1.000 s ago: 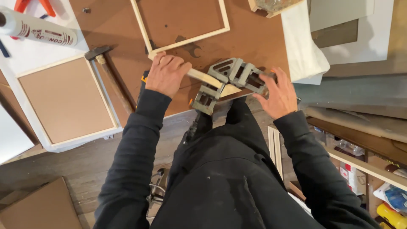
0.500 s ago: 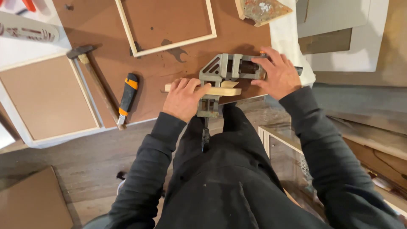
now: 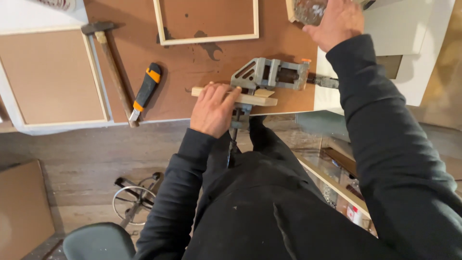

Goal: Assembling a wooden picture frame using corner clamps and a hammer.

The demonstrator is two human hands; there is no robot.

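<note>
My left hand (image 3: 211, 110) lies over a pale wooden strip (image 3: 262, 100) and presses it into a grey metal corner clamp (image 3: 269, 73) at the front edge of the brown worktop (image 3: 202, 67). A second short strip sits in the clamp at an angle to the first. My right hand (image 3: 337, 19) is stretched to the far side of the table, its fingers against a clear container (image 3: 308, 10) at the frame's top edge. Whether it grips the container is not visible.
A hammer (image 3: 113, 67) and an orange-and-black utility knife (image 3: 146, 90) lie left of the clamp. A thin wooden frame (image 3: 207, 38) lies behind it, and a white-edged brown panel (image 3: 48, 77) at the left. White boards (image 3: 414, 29) lie at the right. A stool (image 3: 98, 240) stands below.
My right hand has left the clamp and moved up to the clear container at the far edge. My left hand has stayed on the wooden strip.
</note>
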